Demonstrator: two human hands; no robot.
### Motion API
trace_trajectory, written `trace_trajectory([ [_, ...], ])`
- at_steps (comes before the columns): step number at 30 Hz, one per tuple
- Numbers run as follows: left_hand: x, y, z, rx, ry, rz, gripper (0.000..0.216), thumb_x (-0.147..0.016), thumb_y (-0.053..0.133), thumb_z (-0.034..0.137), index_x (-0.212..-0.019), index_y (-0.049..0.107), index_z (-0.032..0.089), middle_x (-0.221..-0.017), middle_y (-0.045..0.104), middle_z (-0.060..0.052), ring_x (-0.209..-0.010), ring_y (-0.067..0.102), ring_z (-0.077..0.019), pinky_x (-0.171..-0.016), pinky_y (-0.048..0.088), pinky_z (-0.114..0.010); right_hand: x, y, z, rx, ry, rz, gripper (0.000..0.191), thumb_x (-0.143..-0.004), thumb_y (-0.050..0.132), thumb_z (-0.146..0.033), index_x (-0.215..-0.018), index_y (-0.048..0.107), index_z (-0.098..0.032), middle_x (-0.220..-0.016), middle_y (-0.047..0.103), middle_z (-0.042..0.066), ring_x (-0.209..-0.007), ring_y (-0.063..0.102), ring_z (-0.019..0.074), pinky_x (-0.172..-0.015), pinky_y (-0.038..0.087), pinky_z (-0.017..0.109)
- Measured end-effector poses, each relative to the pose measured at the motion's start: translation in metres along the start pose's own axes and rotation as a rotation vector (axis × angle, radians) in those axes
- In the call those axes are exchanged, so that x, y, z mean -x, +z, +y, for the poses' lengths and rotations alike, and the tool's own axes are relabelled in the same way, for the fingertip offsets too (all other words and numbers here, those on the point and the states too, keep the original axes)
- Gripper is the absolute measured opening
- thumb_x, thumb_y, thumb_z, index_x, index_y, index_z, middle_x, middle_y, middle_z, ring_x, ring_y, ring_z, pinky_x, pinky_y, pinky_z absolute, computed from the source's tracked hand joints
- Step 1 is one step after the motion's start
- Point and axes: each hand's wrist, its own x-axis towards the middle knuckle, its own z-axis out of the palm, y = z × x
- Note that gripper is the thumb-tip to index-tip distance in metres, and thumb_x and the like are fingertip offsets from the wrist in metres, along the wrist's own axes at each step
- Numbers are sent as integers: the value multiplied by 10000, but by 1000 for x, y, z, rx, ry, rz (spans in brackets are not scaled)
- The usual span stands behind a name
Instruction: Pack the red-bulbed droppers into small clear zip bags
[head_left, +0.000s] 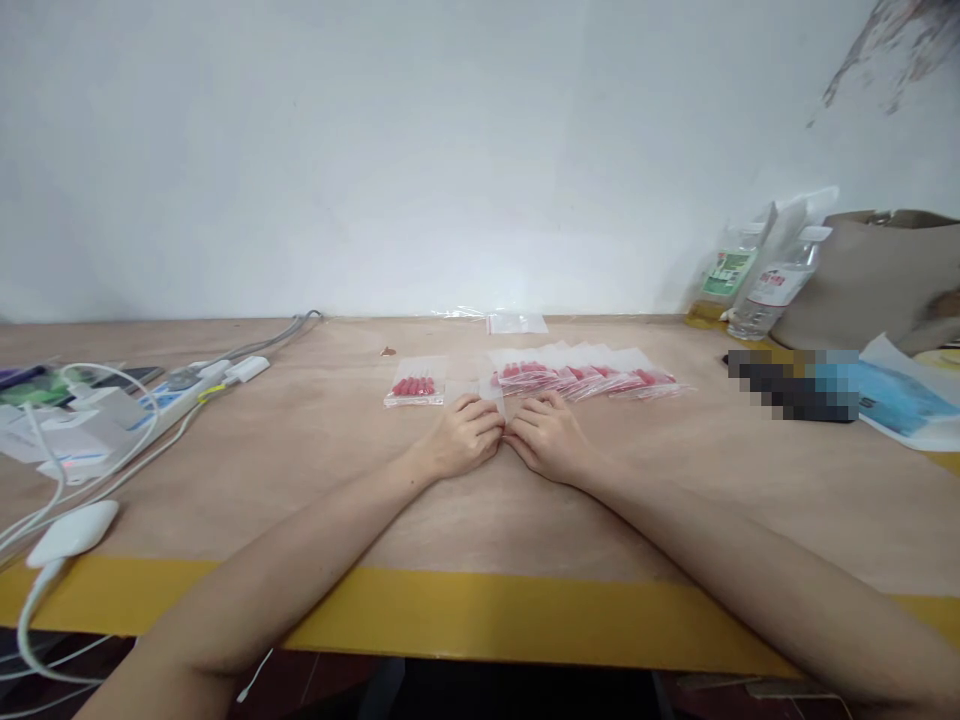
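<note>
My left hand (466, 433) and my right hand (546, 435) meet at mid-table, fingers curled and pinched on a small clear plastic bag (489, 392) that lies between them. What the bag contains is not clear. Just beyond my right hand a fanned row of clear bags with red pieces (589, 376) lies on the wooden table (315, 470). One separate bag with red pieces (416, 386) rests beyond my left hand. Several empty clear bags (516, 322) lie near the wall.
A white power strip (176, 395) with cables, adapters and small boxes crowds the left side. Two plastic bottles (757, 275), a brown bag (877, 270) and blue-printed papers (900, 395) stand at the right. A yellow strip (480, 615) marks the near table edge.
</note>
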Motion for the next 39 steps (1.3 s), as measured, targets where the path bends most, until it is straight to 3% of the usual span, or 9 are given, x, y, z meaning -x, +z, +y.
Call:
trace_trajectory([
  [11,6,-14,-2,19,-40,0,180,-815,433,225,-780,610,219,-870,656,-62,-914,556,-192,-909,342,-436,2,-2,1,10,37,13,185,-849,443,-203,-721,570,-164,-725,616,48,-784,513,177,-807,282,366],
  [22,40,-40,-16,9,-137,-20,148,-799,488,269,-802,631,234,-876,660,-53,-937,557,-201,-954,325,-432,4,-3,0,-32,85,-1,156,-829,468,-199,-709,566,-178,-724,623,37,-807,526,185,-849,259,385],
  [27,63,-53,-34,-78,-145,27,162,-806,499,288,-712,611,218,-820,649,-57,-883,564,-197,-908,365,-403,12,-4,10,-9,115,-5,154,-824,471,-196,-706,568,-177,-731,626,34,-779,524,174,-857,261,379],
  [30,83,-61,-44,-101,-263,131,199,-806,497,336,-685,600,216,-787,632,-53,-830,566,-191,-831,415,-353,20,-5,19,6,238,12,172,-825,489,-218,-679,569,-176,-691,627,27,-722,525,164,-854,256,381],
  [33,89,-60,-35,-18,-456,163,225,-809,478,395,-771,619,224,-835,625,-46,-799,566,-179,-764,439,-300,18,-3,18,-52,195,-6,177,-825,501,-237,-673,572,-183,-699,634,18,-754,532,167,-863,253,378],
  [35,79,-55,-21,172,-622,146,279,-819,448,430,-924,607,226,-788,614,-34,-722,565,-162,-702,453,-284,13,-1,12,-88,155,-7,167,-826,506,-246,-687,577,-188,-700,632,15,-772,532,169,-870,252,380],
  [37,61,-49,-9,478,-805,162,416,-813,447,458,-1154,499,225,-741,601,-18,-638,561,-139,-636,465,-274,10,0,6,-120,138,8,158,-829,506,-247,-702,585,-194,-693,627,10,-778,530,165,-883,247,383],
  [39,41,-45,-1,772,-964,165,539,-765,529,451,-1246,415,234,-746,602,-12,-624,572,-125,-621,471,-267,8,0,3,-153,117,30,157,-835,501,-239,-715,596,-202,-690,624,4,-785,529,160,-890,245,381],
])
